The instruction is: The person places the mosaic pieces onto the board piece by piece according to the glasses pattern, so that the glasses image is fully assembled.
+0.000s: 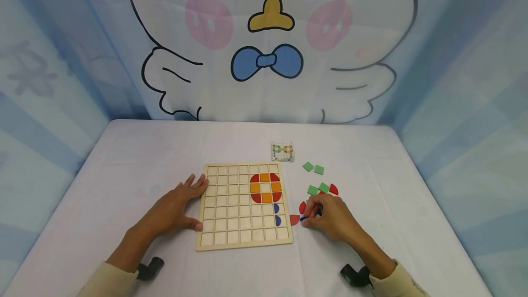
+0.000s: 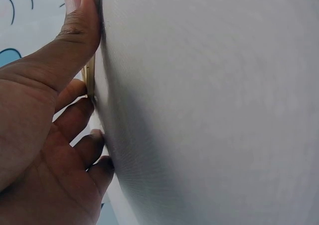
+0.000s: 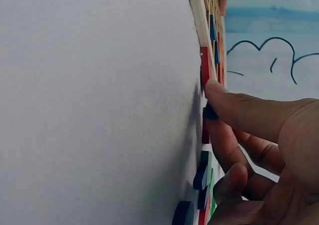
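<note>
A square wooden grid board lies on the table. My left hand rests at its left edge, thumb and fingertips touching the rim. Between thumb and forefinger, my right hand pinches a small blue piece just right of the board. Red quarter-circles and orange squares form a ring in the upper right cells. Below that ring, two blue half-circles sit in cells. Beside my right hand, a loose red quarter-circle lies near the board's edge; other pieces are partly hidden under the fingers.
Green squares and another red quarter-circle lie beyond my right hand. A small printed pattern card is just behind the board. The right wrist view shows several blue pieces on the white table. Curtains surround the table.
</note>
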The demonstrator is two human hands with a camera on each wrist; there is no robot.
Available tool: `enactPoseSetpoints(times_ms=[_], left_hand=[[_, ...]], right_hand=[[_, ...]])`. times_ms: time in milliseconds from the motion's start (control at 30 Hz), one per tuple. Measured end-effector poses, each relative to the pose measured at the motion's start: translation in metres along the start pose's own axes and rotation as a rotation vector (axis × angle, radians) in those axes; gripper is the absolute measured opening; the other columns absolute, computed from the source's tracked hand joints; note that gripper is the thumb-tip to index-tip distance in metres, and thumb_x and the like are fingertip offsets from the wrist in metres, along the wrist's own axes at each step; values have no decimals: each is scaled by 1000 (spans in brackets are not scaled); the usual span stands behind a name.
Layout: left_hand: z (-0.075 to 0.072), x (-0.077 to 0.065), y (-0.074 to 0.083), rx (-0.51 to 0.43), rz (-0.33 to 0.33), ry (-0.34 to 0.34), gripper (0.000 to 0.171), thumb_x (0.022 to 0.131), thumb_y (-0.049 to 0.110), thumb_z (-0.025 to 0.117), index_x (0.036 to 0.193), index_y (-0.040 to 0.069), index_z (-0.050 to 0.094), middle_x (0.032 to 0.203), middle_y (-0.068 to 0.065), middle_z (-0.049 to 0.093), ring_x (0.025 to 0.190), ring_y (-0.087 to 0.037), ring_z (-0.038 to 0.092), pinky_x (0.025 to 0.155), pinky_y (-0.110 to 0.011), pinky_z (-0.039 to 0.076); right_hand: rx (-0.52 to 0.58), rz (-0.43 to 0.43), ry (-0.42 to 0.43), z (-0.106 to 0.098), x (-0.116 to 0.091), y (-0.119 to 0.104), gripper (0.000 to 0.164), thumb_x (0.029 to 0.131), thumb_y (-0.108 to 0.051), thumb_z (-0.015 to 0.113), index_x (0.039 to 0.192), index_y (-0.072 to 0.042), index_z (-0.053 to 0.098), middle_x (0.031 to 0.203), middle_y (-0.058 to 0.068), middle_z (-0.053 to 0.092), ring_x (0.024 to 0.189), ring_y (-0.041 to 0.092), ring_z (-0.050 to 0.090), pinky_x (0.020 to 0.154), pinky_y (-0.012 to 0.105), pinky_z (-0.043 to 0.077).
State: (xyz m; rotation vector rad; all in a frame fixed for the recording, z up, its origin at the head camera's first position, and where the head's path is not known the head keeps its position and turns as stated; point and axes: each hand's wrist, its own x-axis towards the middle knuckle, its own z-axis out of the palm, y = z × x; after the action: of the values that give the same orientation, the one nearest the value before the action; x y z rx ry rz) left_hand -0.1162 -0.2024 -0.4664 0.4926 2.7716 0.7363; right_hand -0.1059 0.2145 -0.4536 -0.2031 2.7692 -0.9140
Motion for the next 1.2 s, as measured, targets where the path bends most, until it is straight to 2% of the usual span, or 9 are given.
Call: enactPoseSetpoints(times_ms=[200, 333, 633, 867, 1000, 1200], left_hand=[[-1, -1, 2, -4, -9, 0, 123, 64, 39, 98, 166, 12, 35, 175, -11, 27, 163, -46, 21, 127, -70, 26], [-1, -2, 2, -6, -10, 4, 123, 64, 38, 98, 166, 12, 35, 175, -11, 27, 163, -46, 22, 127, -70, 27], [-1, -2, 3, -11, -19, 1, 123, 64, 38, 98, 166, 13, 35, 175, -10, 27, 163, -45, 22, 127, -70, 26], [-1, -2, 2, -10, -10, 2, 123, 64, 39, 98, 166, 13, 35, 175, -10, 27, 163, -44, 21, 127, -70, 26], [-1, -2, 2, -9, -11, 3, 123, 64, 39, 98, 166, 13, 35, 175, -10, 27, 163, -45, 21, 127, -70, 26], [-1, -2, 3, -3, -19, 4, 123, 64, 39, 98, 166, 14, 34, 176, -9, 26, 163, -45, 21, 126, -71, 26]], right_hand=[[98, -69, -29, -1, 0, -1, 17, 88, -9, 86, 93, -23, 78, 77, -7, 64, 74, 13, 54, 63, 21, 45], [112, -105, -37, 0, -1, -5, 15, 92, -10, 82, 96, -24, 78, 78, -7, 64, 72, 14, 53, 60, 21, 45], [140, -134, -52, 12, -2, -17, 13, 91, -21, 86, 92, -25, 73, 76, -10, 69, 66, 13, 51, 57, 22, 41], [194, -156, -121, 25, -4, -29, 13, 90, -22, 87, 93, -24, 75, 77, -9, 68, 66, 12, 54, 55, 20, 42], [174, -185, -155, 32, -5, -36, 10, 90, -23, 87, 92, -25, 77, 76, -11, 67, 67, 10, 55, 56, 20, 43], [95, -217, -149, 41, -6, -44, 13, 88, -23, 89, 87, -29, 78, 75, -16, 64, 74, 8, 57, 63, 21, 46]])
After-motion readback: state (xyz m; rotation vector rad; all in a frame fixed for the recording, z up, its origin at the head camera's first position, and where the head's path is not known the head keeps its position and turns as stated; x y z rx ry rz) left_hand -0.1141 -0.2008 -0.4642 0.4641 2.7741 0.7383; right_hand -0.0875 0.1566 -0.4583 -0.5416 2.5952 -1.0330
